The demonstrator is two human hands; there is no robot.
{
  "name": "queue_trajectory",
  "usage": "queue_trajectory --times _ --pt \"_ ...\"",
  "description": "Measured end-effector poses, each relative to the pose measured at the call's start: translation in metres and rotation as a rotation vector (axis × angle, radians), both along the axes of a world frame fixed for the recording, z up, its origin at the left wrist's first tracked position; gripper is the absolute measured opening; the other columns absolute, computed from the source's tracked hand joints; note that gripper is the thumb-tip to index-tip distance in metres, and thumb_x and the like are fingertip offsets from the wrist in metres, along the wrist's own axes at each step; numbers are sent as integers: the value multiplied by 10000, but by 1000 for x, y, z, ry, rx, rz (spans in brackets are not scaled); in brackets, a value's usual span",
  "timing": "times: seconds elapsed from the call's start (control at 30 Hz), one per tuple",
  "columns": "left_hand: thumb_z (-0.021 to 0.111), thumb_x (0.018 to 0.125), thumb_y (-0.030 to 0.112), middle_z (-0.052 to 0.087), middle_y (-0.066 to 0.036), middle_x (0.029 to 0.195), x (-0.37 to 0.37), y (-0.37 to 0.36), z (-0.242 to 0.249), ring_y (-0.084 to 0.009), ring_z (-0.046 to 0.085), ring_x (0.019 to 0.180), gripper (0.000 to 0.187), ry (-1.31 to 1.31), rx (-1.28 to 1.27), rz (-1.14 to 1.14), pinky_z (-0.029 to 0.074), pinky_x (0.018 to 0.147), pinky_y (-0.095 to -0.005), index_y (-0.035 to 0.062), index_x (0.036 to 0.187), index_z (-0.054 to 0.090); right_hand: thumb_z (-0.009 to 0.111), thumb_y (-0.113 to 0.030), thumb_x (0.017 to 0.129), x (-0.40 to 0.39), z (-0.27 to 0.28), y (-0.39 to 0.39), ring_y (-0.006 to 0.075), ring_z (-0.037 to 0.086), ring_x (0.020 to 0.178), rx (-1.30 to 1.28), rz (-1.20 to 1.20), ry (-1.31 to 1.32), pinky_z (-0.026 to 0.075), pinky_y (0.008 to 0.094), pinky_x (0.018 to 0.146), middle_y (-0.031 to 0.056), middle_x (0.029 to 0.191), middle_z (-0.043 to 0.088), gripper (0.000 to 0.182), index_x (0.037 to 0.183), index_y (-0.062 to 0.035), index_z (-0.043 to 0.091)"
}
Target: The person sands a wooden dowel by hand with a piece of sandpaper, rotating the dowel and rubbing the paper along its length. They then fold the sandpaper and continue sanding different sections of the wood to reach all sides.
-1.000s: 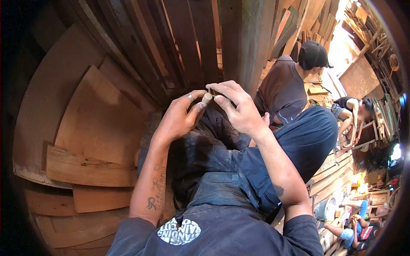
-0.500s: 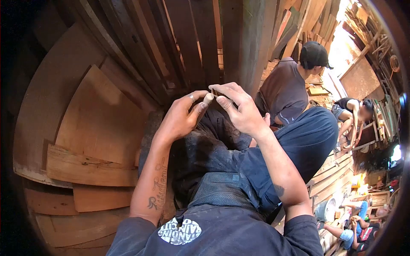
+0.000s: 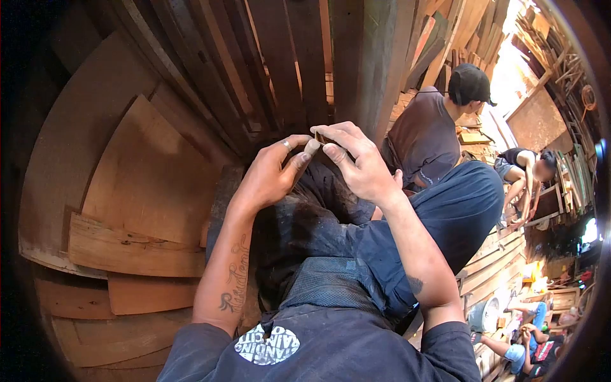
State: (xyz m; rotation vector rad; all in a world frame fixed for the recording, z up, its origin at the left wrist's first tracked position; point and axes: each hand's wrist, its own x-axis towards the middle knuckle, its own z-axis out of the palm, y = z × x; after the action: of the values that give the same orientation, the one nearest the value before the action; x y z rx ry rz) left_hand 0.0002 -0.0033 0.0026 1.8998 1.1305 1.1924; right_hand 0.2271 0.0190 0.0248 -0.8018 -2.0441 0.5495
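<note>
My left hand [image 3: 270, 172] pinches a pale, round-ended piece [image 3: 312, 147] between thumb and forefinger; its lower part is hidden by the hand. Close against it, my right hand [image 3: 359, 162] has a small, thin, amber-brown piece [image 3: 319, 138] between its thumb and fingertips. Too little of either piece shows to name its kind. The two hands meet fingertip to fingertip above my lap, over my dark, dusty trousers [image 3: 305, 219].
Upright dark planks [image 3: 305, 70] stand close in front. Wooden sheets [image 3: 146, 172] lean at the left. A person in a black cap [image 3: 423, 134] sits at the right, with other people farther off. A bucket [image 3: 485, 313] stands at the lower right.
Both hands keep almost the same place and grip. The pale piece in my left hand has shifted very slightly toward my right hand.
</note>
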Motion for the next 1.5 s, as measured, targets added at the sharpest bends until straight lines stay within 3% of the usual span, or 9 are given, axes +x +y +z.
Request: queue_trajectory --times 0.13,0.93,1.03,1.17,1.33,1.43,1.5 --pt "701 1086 153 788 -237 1229 0 -4 7 -376 771 1170 323 15 -105 11 567 1031 -435 9 1376 708 701 -132 1091 -4 4 -3 366 677 1243 18 33 19 539 459 1087 172 1283 720 345 1420 -32 732" --pt "694 1089 139 786 -235 1264 -2 -3 5 -378 765 1198 329 -23 -27 -3 564 1048 -436 5 1390 701 746 -169 1067 -5 0 -7 369 690 1191 38 -16 -13 550 459 1058 169 1223 712 362 1404 -36 737" --pt "695 1118 193 806 -180 1227 -3 -1 0 -242 754 1159 347 37 -19 0 560 1047 -408 18 1418 689 748 -176 1066 -2 -3 -3 366 687 1181 29 -49 -4 549 459 1050 169 1213 710 364 1404 -41 741" --pt "699 1118 190 812 -162 1156 -1 -1 2 -216 756 1041 340 9 -77 -10 582 962 -393 12 1407 688 738 -181 1072 -5 1 -8 375 689 1173 35 -24 9 546 461 1043 172 1209 711 348 1388 -36 747" --pt "699 1117 181 812 -152 1116 1 1 -6 -194 749 975 332 35 92 5 592 910 -388 13 1403 689 752 -183 1055 -3 -5 -2 373 686 1147 73 -93 -10 543 464 1034 169 1182 707 350 1372 -36 755" --pt "696 1070 110 790 -230 1253 1 -4 8 -379 765 1198 337 -9 -111 -2 568 1041 -430 4 1391 701 764 -175 1041 -5 0 -9 372 686 1128 104 -59 -5 547 465 1017 162 1170 710 338 1352 -43 768" --pt "699 1066 104 790 -230 1256 0 -4 4 -380 765 1198 340 -12 -59 -3 567 1045 -428 4 1391 700 769 -173 1038 -6 3 -9 371 686 1116 174 -45 -52 549 462 1011 160 1176 709 334 1346 -46 772"
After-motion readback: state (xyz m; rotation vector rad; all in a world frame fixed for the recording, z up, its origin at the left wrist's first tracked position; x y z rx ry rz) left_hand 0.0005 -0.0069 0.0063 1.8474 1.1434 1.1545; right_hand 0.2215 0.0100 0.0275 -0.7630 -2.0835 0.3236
